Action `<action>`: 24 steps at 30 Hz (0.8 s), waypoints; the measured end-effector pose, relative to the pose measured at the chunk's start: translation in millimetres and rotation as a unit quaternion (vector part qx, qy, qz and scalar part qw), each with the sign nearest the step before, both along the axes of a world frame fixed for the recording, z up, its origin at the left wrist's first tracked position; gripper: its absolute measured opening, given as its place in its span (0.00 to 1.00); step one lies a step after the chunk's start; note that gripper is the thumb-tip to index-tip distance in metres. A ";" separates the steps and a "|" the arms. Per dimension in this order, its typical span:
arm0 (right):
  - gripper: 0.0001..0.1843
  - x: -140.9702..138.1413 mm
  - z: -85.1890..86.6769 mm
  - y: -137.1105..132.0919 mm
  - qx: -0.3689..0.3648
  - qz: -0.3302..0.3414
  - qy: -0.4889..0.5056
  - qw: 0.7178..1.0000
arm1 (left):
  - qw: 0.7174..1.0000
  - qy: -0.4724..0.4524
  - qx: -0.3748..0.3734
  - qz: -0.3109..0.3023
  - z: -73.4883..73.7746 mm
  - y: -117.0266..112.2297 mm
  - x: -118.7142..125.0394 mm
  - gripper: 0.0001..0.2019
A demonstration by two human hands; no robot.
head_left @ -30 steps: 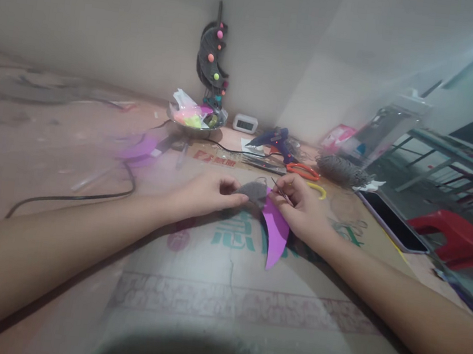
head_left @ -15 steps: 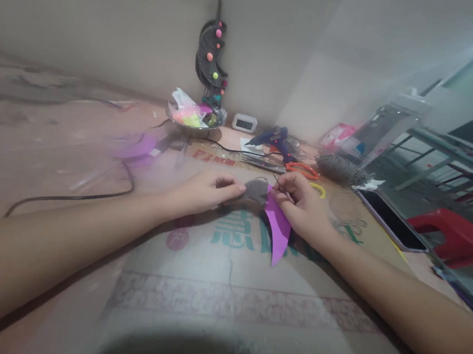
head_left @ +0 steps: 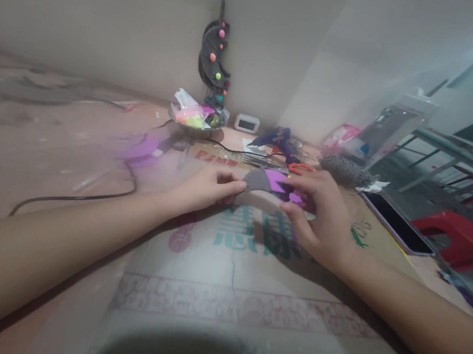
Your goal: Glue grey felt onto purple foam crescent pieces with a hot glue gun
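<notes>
Since the earlier frame, the purple piece (head_left: 274,180) has moved: its pointed tip, then hanging toward the near side, no longer does so, and purple now shows against the right part of the curved grey piece (head_left: 257,181). The right hand (head_left: 330,217) has spread around that end; from where I stand, I cannot tell whether its fingers grip. Head view: the left hand (head_left: 204,189) pinches the grey piece's left end, over printed cardboard (head_left: 191,260) on the tabletop (head_left: 55,178). Far side: bowl (head_left: 198,132), clock (head_left: 247,123), glue gun (head_left: 281,143). Right: phone (head_left: 398,223).
</notes>
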State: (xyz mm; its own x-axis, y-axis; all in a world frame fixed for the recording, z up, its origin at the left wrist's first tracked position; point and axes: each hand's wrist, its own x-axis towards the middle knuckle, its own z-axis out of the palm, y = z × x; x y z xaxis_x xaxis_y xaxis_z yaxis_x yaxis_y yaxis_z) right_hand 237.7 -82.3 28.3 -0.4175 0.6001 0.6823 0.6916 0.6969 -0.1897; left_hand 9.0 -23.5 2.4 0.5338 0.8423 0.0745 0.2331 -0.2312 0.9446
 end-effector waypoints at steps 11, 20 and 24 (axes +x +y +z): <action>0.15 3.1 -13.5 11.0 -0.035 -0.007 -0.100 0.994 | 0.998 -0.033 -0.031 -0.033 4.2 -0.7 0.1 0.12; 0.16 -4.8 -14.6 4.3 -0.141 0.017 -0.043 0.989 | 0.999 -0.027 -0.033 -0.009 0.2 0.8 1.2 0.12; 0.16 -3.9 -15.4 6.0 -0.106 0.047 -0.066 0.991 | 0.999 -0.017 -0.033 0.002 -0.1 1.0 0.4 0.12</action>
State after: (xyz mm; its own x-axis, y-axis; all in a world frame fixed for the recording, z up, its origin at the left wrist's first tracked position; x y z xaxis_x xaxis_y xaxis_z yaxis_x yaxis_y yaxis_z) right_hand 233.8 -76.3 12.9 -0.5560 0.6785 0.4801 0.6543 0.7135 -0.2506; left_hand 9.4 -22.4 2.3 0.5286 0.8480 0.0378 0.2009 -0.1683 0.9650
